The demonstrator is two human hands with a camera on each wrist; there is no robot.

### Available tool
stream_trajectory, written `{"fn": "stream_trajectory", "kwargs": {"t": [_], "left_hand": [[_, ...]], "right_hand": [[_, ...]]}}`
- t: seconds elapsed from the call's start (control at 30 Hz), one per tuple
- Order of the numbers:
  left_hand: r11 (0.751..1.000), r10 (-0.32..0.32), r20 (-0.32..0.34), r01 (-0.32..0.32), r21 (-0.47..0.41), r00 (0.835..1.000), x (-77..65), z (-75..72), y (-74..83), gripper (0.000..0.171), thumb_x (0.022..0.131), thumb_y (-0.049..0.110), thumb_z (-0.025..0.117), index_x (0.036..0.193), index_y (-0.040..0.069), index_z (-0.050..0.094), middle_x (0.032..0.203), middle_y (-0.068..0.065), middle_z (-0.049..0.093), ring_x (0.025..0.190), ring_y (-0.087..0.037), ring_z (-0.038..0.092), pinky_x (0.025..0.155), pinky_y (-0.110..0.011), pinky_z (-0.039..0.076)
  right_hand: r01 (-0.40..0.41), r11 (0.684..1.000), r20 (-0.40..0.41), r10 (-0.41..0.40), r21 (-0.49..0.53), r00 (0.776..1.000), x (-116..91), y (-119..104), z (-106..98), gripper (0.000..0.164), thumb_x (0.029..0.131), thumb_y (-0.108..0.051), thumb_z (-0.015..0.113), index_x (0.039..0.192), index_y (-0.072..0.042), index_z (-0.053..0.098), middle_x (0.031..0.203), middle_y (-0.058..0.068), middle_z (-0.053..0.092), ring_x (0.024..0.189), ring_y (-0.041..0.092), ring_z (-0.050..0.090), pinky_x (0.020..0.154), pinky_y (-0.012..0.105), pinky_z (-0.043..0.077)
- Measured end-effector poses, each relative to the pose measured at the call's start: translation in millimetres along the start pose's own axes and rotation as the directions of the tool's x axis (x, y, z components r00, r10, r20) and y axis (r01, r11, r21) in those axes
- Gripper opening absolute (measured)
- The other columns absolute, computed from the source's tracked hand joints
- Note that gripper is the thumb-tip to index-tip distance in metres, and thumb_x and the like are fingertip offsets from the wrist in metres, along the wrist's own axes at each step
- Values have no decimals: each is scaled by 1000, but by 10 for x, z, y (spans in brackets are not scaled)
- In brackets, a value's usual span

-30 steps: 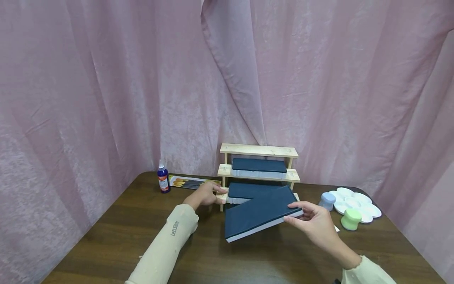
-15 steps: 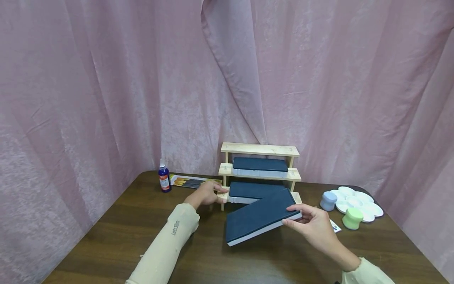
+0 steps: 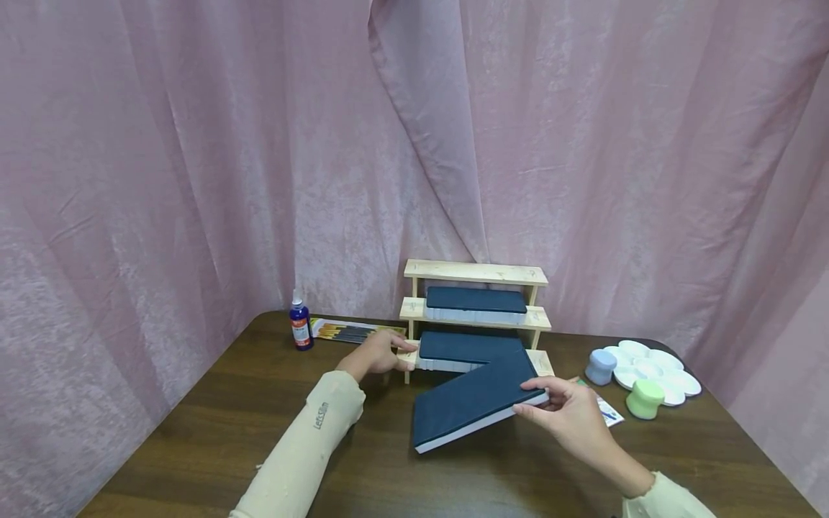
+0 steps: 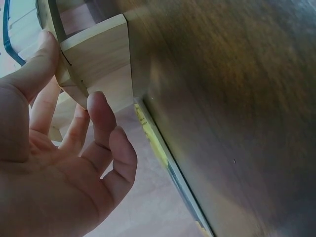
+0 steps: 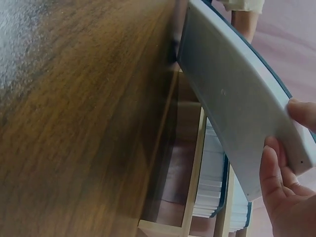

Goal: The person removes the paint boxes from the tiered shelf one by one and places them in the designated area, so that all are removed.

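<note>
A dark blue case (image 3: 476, 403) is pinched at its right end between the thumb and fingers of the right hand (image 3: 570, 414); it is held tilted, right end raised, in front of the wooden tiered rack (image 3: 476, 272), its white underside (image 5: 232, 94) shown to the right wrist camera; whether the table (image 3: 246, 403) is touched by its low left end cannot be told; over on the other side, the left end of the rack's lower shelf (image 3: 541, 362) is gripped by the left hand (image 3: 376, 352), pinched between thumb and fingers; on that same shelf a second case (image 3: 463, 345) is carried, partly covered in the head view by the tilted one; one tier up, a third case (image 3: 476, 299) is borne; beyond the left hand, a flat pack of brushes (image 3: 343, 332) is laid near the table's back edge, a blue bottle (image 3: 301, 327) stood just beside it; out to the right, a white palette (image 3: 654, 370) is flanked by a blue block (image 3: 601, 366) and a green block (image 3: 645, 398); a card (image 3: 610, 413) is partly hidden by the right hand; all is backed by a pink curtain (image 3: 227, 180).
</note>
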State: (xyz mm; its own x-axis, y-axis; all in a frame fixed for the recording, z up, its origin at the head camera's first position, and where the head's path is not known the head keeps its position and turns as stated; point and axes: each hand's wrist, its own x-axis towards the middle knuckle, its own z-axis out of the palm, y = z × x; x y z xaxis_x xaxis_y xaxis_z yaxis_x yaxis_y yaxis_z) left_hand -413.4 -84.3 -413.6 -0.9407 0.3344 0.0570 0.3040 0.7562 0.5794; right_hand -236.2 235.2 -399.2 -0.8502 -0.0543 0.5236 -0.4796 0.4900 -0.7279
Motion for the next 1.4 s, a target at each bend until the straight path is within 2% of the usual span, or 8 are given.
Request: {"fn": "stream_trajectory", "kwargs": {"t": [0.3, 0.63, 0.77, 0.87, 0.97, 1.1, 1.27, 1.4], "left_hand": [[1000, -10, -3, 10, -18, 1000, -1, 14, -3, 39, 75, 26, 88, 112, 22, 78, 136, -11, 60, 130, -33, 50, 108, -45, 41], [1000, -10, -6, 10, -22, 1000, -22, 10, -19, 38, 75, 26, 88, 111, 22, 78, 136, -11, 60, 129, -33, 51, 108, -45, 41], [1000, -9, -4, 9, -25, 1000, -20, 13, -7, 38, 75, 26, 88, 111, 22, 78, 136, -12, 59, 130, -33, 50, 108, -45, 40], [1000, -14, 0, 14, -23, 1000, -16, 12, 1, 37, 76, 26, 88, 111, 22, 78, 137, -11, 58, 132, -34, 49, 109, -45, 40], [1000, -14, 0, 14, -18, 1000, -16, 11, 8, 38, 75, 26, 88, 111, 22, 78, 137, -11, 58, 132, -34, 49, 108, -45, 40], [1000, -10, -6, 10, -17, 1000, -18, 12, 10, 38, 75, 25, 89, 111, 21, 78, 136, -11, 59, 131, -34, 50, 108, -45, 41], [1000, -13, -5, 13, -16, 1000, -18, 12, 5, 38, 75, 25, 88, 111, 21, 78, 137, -11, 59, 131, -34, 49, 108, -46, 40], [1000, -11, -3, 11, -6, 1000, -17, 11, 5, 38, 76, 26, 87, 112, 21, 78, 137, -11, 58, 131, -34, 49, 108, -46, 40]], "right_hand": [[-21, 998, 37, 23, -63, 999, -20, 50, -13, 30, 71, -11, 89, 97, -9, 74, 56, -5, 57, 56, 4, 62, 49, 21, 49], [-97, 990, 141, 111, -103, 984, -37, 51, -66, 32, 78, -17, 85, 105, -9, 71, 70, -3, 67, 60, 4, 59, 55, 23, 50], [-100, 986, 154, 121, -135, 981, -36, 63, -79, 34, 78, -20, 86, 107, -9, 73, 72, -4, 60, 61, 2, 51, 54, 21, 46], [-129, 983, 199, 154, -130, 968, -38, 86, -86, 41, 77, -23, 86, 112, -8, 72, 64, -4, 55, 55, 5, 51, 47, 22, 43], [-166, 981, 262, 187, -101, 947, -44, 114, -90, 47, 78, -22, 85, 117, -3, 69, 55, -2, 53, 52, 14, 59, 45, 24, 46], [-192, 979, 309, 205, -73, 929, -47, 147, -91, 49, 79, -21, 85, 118, 1, 66, 55, 1, 54, 52, 24, 63, 45, 28, 50], [-186, 980, 349, 201, -77, 916, -41, 174, -81, 45, 82, -23, 82, 118, 0, 67, 56, 3, 58, 50, 18, 60, 43, 28, 48], [-219, 973, 383, 230, -73, 895, -34, 180, -51, 44, 86, -26, 79, 119, -1, 66, 63, 7, 64, 52, 17, 62, 44, 29, 49]]}}
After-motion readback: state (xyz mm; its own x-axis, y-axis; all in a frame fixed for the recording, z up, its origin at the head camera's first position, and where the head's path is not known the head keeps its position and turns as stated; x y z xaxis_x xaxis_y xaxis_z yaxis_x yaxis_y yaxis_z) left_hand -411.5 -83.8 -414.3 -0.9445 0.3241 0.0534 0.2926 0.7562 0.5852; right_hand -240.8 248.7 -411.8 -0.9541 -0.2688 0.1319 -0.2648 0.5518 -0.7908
